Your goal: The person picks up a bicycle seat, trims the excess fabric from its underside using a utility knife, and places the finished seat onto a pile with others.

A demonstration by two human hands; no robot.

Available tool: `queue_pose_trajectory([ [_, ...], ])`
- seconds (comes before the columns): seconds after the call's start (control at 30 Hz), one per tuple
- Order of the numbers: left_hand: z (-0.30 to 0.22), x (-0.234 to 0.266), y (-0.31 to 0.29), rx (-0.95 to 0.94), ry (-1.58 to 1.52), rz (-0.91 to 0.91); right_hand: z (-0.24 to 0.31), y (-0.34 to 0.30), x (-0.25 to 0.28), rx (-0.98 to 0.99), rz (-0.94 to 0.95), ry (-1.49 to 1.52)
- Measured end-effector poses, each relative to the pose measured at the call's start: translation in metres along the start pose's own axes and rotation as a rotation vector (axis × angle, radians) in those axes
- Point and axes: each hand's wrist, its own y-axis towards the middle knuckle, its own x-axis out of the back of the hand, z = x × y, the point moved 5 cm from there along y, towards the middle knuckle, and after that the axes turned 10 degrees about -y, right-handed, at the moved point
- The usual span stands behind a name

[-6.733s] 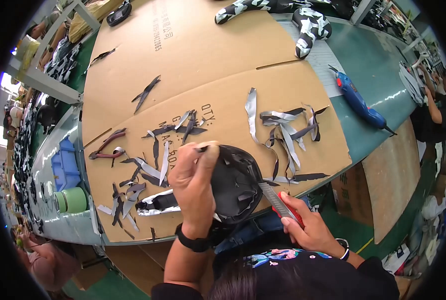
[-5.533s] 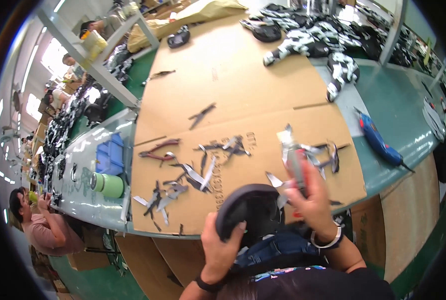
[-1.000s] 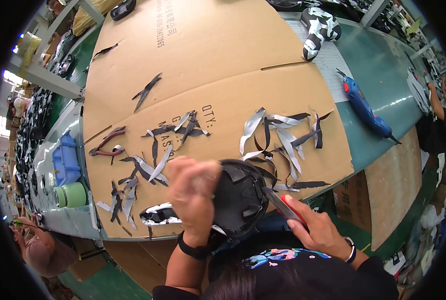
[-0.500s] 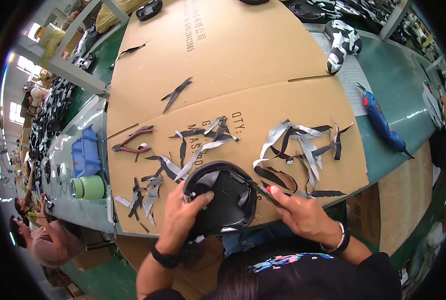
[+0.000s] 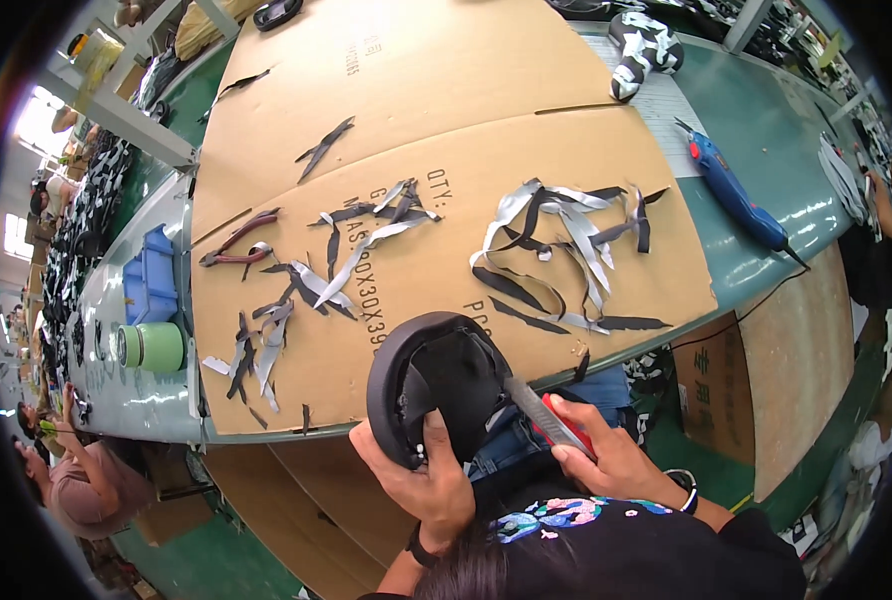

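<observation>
My left hand (image 5: 421,480) grips a black hollow padded shell (image 5: 391,395) by its lower rim, thumb inside and fingers around the outside. The shell is tilted, held above the near edge of the cardboard. In my right hand (image 5: 611,465) is a utility knife (image 5: 556,425) with a red handle, its silver blade end at the shell's right rim; I cannot tell how deep it reaches. Beyond my hands, cut grey and black fabric strips (image 5: 566,240) lie in loose piles. Red-handled pliers (image 5: 241,243) rest at the left.
A cardboard sheet (image 5: 366,90) covers the green table (image 5: 766,95). A blue corded tool (image 5: 736,190) and a black-and-white patterned padded piece (image 5: 641,50) are at the right. A blue bin (image 5: 149,280) and green jar (image 5: 154,347) stand left. Another person (image 5: 96,475) is farther left.
The shell has turned and tilted in my left hand, showing more of its outer side, and come closer to me. The knife moved down with it. The whole view shifted slightly.
</observation>
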Motion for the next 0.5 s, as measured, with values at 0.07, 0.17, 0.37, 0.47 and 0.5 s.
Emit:
queue_pose_trajectory([
  [0.07, 0.003, 0.003, -0.008, -0.072, 0.07, 0.025, -0.006, -0.011, -0.003, -0.016, 0.039, 0.097],
  [0.17, 0.004, 0.008, -0.011, -0.173, 0.175, 0.05, 0.009, 0.017, 0.022, 0.05, -0.246, 0.177],
  [0.37, -0.004, 0.002, -0.004, -0.218, 0.157, 0.151, 0.058, 0.092, 0.031, 0.608, -0.423, -0.212],
  [0.47, -0.007, 0.0, 0.015, -0.087, 0.055, 0.127, 0.063, 0.098, 0.045, 0.58, -0.604, -0.316],
  [0.5, -0.01, 0.002, 0.022, 0.015, -0.033, 0.104, 0.064, 0.095, 0.056, 0.548, -0.786, -0.427],
])
